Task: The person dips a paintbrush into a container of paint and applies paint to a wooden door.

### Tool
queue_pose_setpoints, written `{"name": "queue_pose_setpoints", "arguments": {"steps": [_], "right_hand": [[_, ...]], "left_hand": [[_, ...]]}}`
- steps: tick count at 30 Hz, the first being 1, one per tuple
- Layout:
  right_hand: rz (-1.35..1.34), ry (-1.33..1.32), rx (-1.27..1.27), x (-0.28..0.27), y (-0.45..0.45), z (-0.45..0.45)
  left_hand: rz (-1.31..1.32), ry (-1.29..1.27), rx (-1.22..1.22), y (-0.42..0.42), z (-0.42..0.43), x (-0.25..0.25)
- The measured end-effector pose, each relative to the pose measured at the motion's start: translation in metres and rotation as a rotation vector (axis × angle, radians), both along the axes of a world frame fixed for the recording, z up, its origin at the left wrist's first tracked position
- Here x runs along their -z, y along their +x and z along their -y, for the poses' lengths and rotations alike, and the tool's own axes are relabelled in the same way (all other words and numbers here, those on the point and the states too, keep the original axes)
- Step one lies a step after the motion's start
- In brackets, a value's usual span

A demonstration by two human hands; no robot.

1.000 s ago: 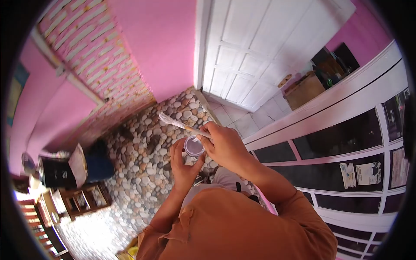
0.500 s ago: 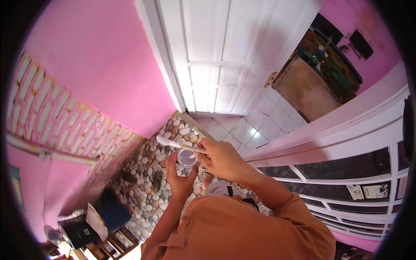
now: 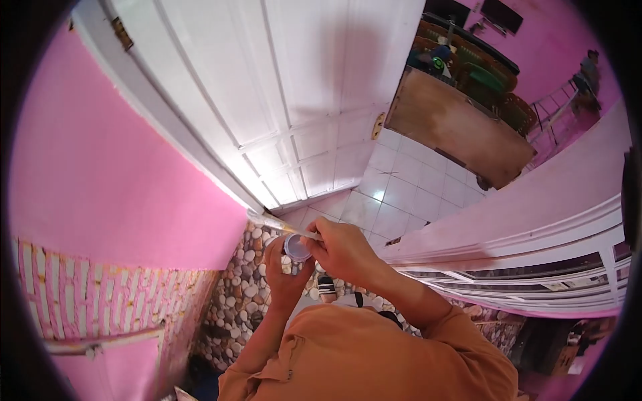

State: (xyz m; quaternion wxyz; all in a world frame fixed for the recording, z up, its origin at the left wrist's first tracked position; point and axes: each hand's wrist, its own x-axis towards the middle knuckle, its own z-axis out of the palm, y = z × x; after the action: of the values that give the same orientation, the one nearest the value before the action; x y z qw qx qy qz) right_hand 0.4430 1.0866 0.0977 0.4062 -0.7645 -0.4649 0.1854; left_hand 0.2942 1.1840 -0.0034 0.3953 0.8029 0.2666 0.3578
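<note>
My left hand (image 3: 286, 279) is wrapped round a small plastic cup (image 3: 295, 248) with something pale inside. In my right hand (image 3: 349, 251) I grip the handle of a paintbrush (image 3: 279, 224), held slantwise just above the cup's rim. The brush's whitened bristles point left, in line with the foot of the white door frame (image 3: 231, 190); whether they touch it I cannot tell. My fingers hide part of the handle and part of the cup.
A white panelled door (image 3: 281, 87) stands ajar onto a tiled floor (image 3: 401, 180). Pink wall (image 3: 127, 194) lies left, white-framed window panels (image 3: 508, 267) right. Pebble-patterned floor (image 3: 247, 294) is underfoot. Beyond are a brown board (image 3: 461, 123), a ladder (image 3: 552, 113) and a person (image 3: 588, 77).
My view has turned to the right, bringing the ladder and the person into sight. Both hands still hold the cup and the paintbrush, close together as before.
</note>
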Motion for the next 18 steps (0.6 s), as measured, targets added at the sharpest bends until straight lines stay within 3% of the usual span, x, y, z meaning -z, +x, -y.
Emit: {"name": "queue_pose_setpoints", "arguments": {"steps": [7,13,18], "right_hand": [[-0.009,-0.048,0.126,0.001,0.039,-0.007],[0.061,-0.053,0.387,0.009,0.074,-0.041],[-0.022,-0.139,0.437,0.007,0.105,-0.074]], "left_hand": [[0.027,-0.006,0.171,0.057,-0.030,-0.008],[0.081,-0.015,0.356,0.117,-0.075,0.010],[0.066,-0.045,0.496,0.166,-0.128,0.019]]}}
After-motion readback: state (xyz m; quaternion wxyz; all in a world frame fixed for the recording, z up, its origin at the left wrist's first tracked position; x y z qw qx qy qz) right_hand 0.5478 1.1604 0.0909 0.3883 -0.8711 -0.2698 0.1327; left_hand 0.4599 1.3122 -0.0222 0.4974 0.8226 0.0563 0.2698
